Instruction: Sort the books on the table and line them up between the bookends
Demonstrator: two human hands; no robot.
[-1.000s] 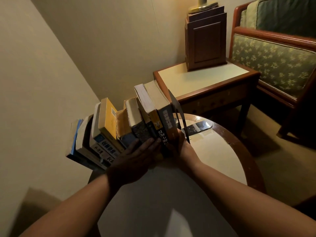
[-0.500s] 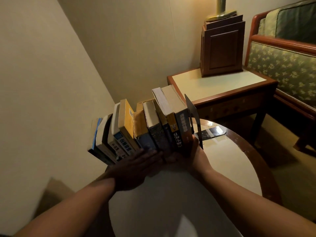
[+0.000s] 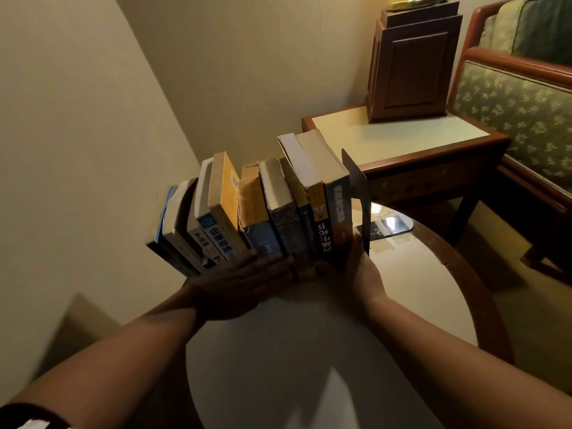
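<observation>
A row of several books (image 3: 272,212) stands spine-forward at the far edge of the round table (image 3: 418,289), leaning slightly left. A black metal bookend (image 3: 356,193) stands against the rightmost book, its foot (image 3: 390,226) lying flat on the table. Near the left end a dark, round-topped plate (image 3: 185,202) sits between books; it looks like the other bookend. My left hand (image 3: 238,283) lies flat with straight fingers against the lower spines of the middle books. My right hand (image 3: 356,270) presses on the bottom of the rightmost books beside the bookend; its fingertips are hidden.
The wall is close behind and to the left of the books. A square side table (image 3: 402,137) with a dark wooden lamp base (image 3: 408,66) stands behind on the right. A green patterned armchair (image 3: 520,97) fills the far right.
The books stand a little more upright and tighter together than before. Both hands have stayed at the spines, and my left hand has slid slightly right. The view has shifted.
</observation>
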